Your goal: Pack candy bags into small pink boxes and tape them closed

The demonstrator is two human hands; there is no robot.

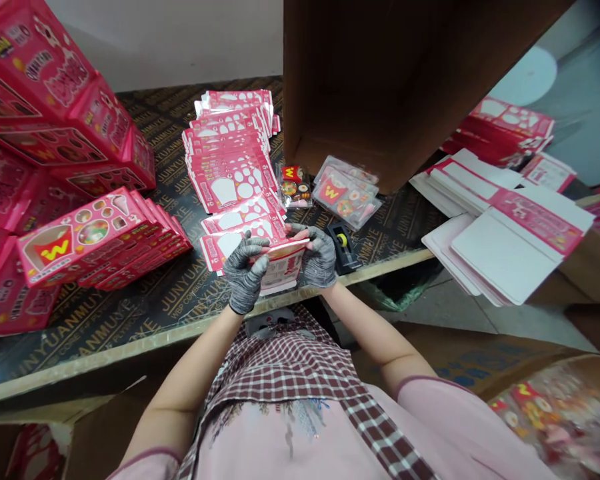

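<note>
A: Which thing is the largest here?
B: It is the bench (170,167), dark with gold lettering. On it stands a big brown carton (300,133), its mouth open toward the front; the inside is too dark, so I cannot tell what it contains.
A: And the other containers?
B: At lower right is one more carton (460,353), and in it lie clear plastic packs (545,413), rather blurred. On the bench's left part, pink window boxes (55,73) are stacked high; a front one shows a yellow W on red. Beside them lies a row of overlapping flat pink blanks (210,180).
A: How are the arms posed?
B: Both forearms (200,370) reach forward and come closer together at the bench's front edge. The left hand (244,275), in a grey glove, has curled fingers and pinches the left side of a pink box (285,268). The right hand (322,257), gloved likewise, pinches the right side.
A: Where exactly is this box?
B: Between both hands, near the front edge, before the blanks. Whether it touches the bench, I cannot tell. Just beside the right hand is a black tape dispenser (344,248).
</note>
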